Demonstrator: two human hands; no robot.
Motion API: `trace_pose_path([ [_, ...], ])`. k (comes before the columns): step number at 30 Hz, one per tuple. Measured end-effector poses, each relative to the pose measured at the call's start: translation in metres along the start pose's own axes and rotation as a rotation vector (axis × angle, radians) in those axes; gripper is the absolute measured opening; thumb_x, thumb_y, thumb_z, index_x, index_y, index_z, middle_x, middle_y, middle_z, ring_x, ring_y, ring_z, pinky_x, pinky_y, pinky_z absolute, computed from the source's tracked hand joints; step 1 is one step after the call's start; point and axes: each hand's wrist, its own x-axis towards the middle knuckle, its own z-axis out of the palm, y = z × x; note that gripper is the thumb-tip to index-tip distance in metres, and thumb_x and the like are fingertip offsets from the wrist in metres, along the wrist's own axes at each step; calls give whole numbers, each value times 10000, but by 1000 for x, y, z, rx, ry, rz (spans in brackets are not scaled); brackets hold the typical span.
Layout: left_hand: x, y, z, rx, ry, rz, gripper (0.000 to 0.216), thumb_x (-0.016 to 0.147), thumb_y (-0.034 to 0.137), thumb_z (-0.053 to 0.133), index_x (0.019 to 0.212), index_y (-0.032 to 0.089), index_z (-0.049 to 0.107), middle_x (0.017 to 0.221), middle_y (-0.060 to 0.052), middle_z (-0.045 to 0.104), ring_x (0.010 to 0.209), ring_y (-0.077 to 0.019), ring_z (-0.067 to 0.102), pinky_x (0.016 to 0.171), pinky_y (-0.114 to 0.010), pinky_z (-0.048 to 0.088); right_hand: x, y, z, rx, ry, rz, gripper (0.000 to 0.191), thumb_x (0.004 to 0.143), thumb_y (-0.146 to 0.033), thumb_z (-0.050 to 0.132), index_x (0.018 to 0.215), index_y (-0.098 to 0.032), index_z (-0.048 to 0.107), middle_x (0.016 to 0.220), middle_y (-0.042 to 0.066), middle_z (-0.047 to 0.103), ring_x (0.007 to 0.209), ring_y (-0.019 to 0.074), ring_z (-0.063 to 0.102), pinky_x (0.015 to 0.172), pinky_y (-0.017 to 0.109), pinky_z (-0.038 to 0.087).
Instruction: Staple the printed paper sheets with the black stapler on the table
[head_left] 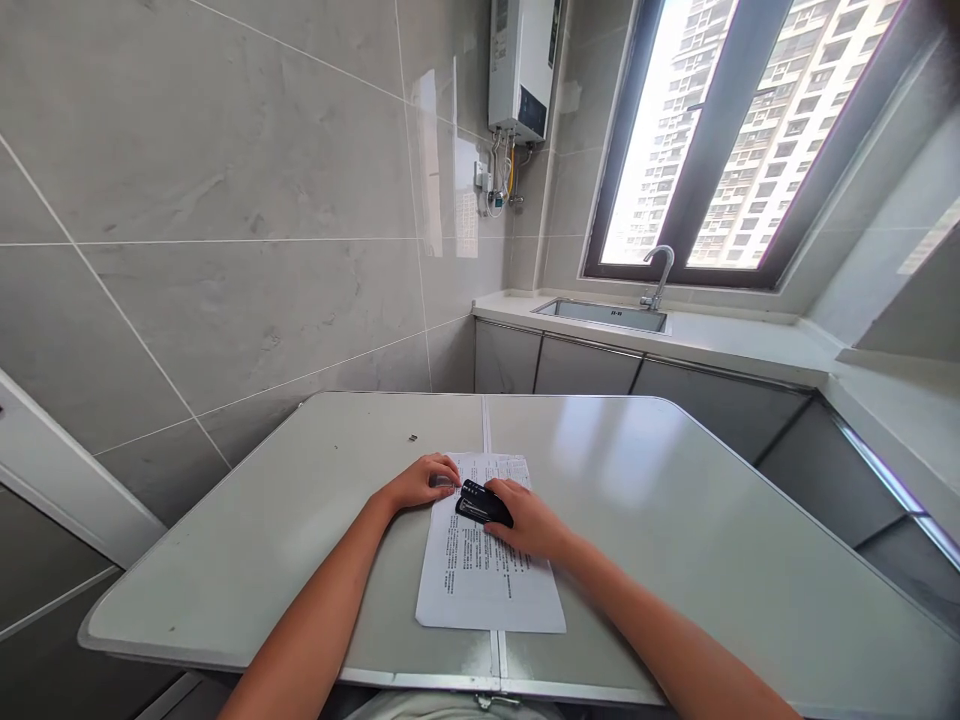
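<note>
One hand (528,519) — the right — grips a black stapler (482,504).

Sink (609,316) and faucet (661,272) — window (701,150) behind

- Stapler (484,503): glossy, looks like hard plastic, smooth shell
- Printed sheet (487,600): paper, matt, smooth
- Bench (262,560): smooth glossy top, bright reflections toward far right corner
- Trim (420,680) along bench near edge: looks metal
- Wall tiles (247,320): smooth, polished, reflective
- Faucet (661,272): shiny metal
</note>
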Motion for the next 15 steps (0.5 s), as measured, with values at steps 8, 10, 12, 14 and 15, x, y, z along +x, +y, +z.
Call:
trace_pose_path([
  [8,1,1,-1,9,-27,-53,216,915,403,718,1045,243,784,1145,-77,708,1086,-227,635,995,-367,471,9,31,6,132,346,83,347,862,-279,719,1205,-249,682,1076,75,700,972,254,649,886,401,513],
  [10,2,4,-1,6,-14,-100,249,930,432,695,1073,240,765,1137,-72,710,1071,-224,633,992,-367,465,15,36,3,131,393,41,334,871,-277,708,1204,-260,692,1090,69,704,1016,261,645,912,404,508],
  [12,4,7,1,21,6,-144,309,901,463,728,1108,234,736,1123,-63,714,1045,-225,632,973,-367,464,20,40,2,130,384,-1,327,873,-252,696,1199,-269,700,1090,58,705,1028,255,643,919,393,504],
  [14,6,9,3,72,11,-157,424,820,502,807,1131,230,712,1109,-57,716,1019,-232,630,958,-371,458,24,43,4,151,367,5,330,868,-231,691,1196,-271,706,1094,51,706,1015,244,649,914,384,504],
  [15,7,10,5,106,7,-150,466,787,517,834,1132,229,709,1103,-55,715,1013,-236,629,959,-374,450,26,44,6,159,360,19,329,866,-229,693,1192,-271,709,1092,49,709,1013,243,651,915,383,504],
])
